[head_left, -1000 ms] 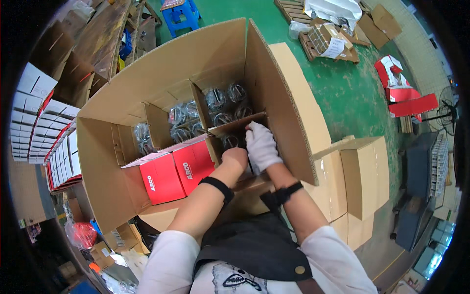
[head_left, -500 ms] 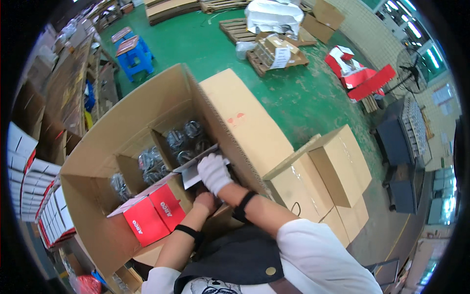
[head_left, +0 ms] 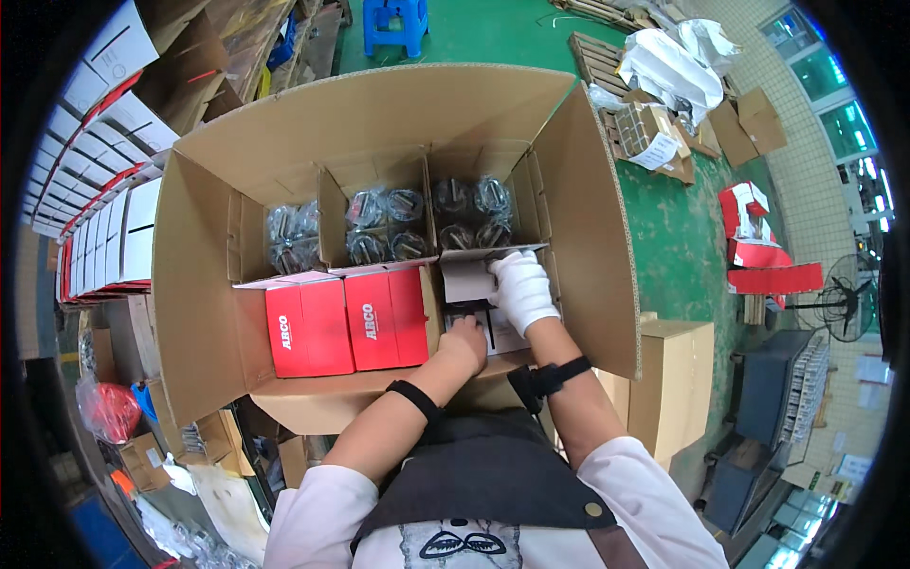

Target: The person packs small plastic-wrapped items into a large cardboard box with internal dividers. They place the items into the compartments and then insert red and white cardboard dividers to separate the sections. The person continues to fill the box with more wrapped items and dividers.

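In the front right part of a large open carton (head_left: 204,284) is a small box with its white flaps raised. My right hand (head_left: 521,292), in a white glove, closes on the edge of one white flap (head_left: 466,282). My bare left hand (head_left: 463,346) reaches down at the near side of this box's opening, its fingertips partly hidden. Left of it, two closed red boxes (head_left: 387,318) stand side by side. Behind them, three open compartments hold several plastic-wrapped metal parts (head_left: 387,226); what lies inside the box between my hands is mostly hidden.
The carton's tall flaps (head_left: 379,104) stand up around the work. White-and-red boxes (head_left: 114,232) are stacked at left. A closed brown carton (head_left: 678,384) stands at right, near a grey cart (head_left: 773,389). A blue stool (head_left: 395,24) and pallets are farther back.
The view has turned to the right and come more squarely over the carton. My right hand stays at the white flap, and my left hand stays at the box's near side.
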Demonstrator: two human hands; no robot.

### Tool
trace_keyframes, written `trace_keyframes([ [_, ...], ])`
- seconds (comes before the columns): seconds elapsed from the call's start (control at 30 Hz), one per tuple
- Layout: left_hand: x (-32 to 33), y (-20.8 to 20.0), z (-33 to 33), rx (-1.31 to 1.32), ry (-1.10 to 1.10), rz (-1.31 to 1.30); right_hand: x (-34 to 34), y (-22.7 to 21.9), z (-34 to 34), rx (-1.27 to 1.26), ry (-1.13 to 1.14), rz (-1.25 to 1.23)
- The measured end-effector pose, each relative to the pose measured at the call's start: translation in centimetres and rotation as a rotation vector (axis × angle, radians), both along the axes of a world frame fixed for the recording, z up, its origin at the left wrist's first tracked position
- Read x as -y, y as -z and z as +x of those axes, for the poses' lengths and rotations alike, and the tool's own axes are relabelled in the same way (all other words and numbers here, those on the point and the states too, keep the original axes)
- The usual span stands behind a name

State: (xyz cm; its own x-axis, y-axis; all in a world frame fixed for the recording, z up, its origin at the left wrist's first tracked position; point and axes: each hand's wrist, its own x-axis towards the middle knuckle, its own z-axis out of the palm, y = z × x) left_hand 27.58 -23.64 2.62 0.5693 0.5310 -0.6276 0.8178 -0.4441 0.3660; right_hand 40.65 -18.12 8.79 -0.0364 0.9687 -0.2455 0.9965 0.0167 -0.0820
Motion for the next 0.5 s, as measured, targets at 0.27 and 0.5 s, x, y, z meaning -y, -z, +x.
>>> trace_keyframes([
  [0.27, -0.5, -2.9, 1.2, 0.138, -0.297, 0.006, 3.3, 7.4, 1.3, -0.178, 0.133, -0.191],
  [0.5, -1.1, -0.7, 3.2, -0.302, 0.113, -0.051, 6.8, -2.2, 0.5, -0.173, 0.261, 0.625],
])
